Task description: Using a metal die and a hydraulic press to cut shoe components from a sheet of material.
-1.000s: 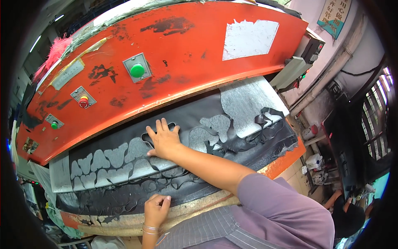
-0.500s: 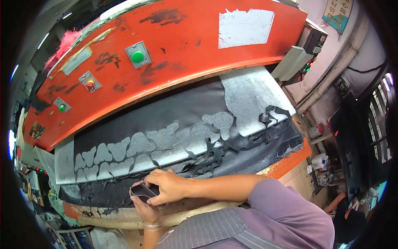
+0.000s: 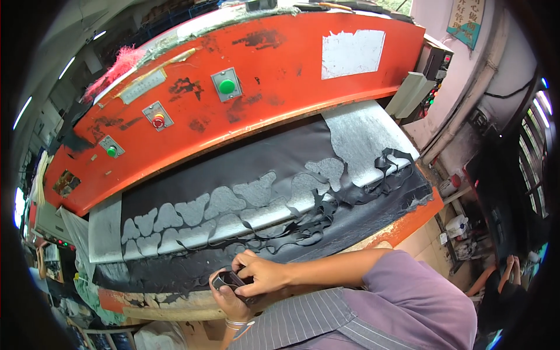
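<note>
Near the front edge of the press bed, my left hand is wrapped around a small dark, thin-walled cutting die from below. My right hand grips the same die from the right, fingers over its upper side and thumb at its near edge. What lies inside the die is too small to make out. Just beyond my hands a dark sheet of leather covers the metal bed, with a row of rounded shapes cut out along its near side. Black leather scraps hang in strips from that cut edge.
The orange press beam spans the far side, bearing a green button and a red button. A control box stands at its right end. Bare metal plate shows at the right. Another person's hands are at the far right.
The view has shifted, so the press and leather sit farther right and slightly lower. Both my hands have come closer to my body with the die still between them.
</note>
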Demonstrator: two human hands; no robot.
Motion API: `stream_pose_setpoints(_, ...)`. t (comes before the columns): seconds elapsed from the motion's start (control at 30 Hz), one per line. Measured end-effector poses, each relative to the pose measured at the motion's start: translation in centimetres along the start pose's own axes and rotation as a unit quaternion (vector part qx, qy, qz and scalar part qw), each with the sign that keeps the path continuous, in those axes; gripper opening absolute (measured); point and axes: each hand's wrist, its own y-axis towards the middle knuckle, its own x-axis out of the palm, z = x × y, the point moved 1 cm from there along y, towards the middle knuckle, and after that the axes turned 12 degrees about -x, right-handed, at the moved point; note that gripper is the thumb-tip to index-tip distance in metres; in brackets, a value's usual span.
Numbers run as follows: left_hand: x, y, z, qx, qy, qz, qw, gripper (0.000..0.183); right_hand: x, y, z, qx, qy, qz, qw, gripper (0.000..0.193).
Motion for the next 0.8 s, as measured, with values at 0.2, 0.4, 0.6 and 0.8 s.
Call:
stream_pose_setpoints(0.2,-2.1,1.8,-1.8,-0.036,-0.164,0.127,0.978,0.066,4.4,3.2,2.9,-0.032,-0.023,0.052,0.998,0.046)
stream_pose_setpoints(0.4,-6.4,1.4,-3.1,-0.114,-0.102,0.203,0.967,0.028,6.4,2.8,4.5,0.013,0.007,0.083,0.996,0.044)
stream_pose_setpoints(0.6,-17.0,6.3,-7.0,-0.202,-0.431,0.118,0.871,0.033,1.0,3.1,3.6,0.146,-0.214,-0.224,0.940,0.042)
stream_pose_setpoints(0.8,-18.0,5.6,-3.3,-0.139,-0.147,0.135,0.970,0.034,-14.9,12.2,2.4,0.062,-0.493,-0.111,0.860,0.050)
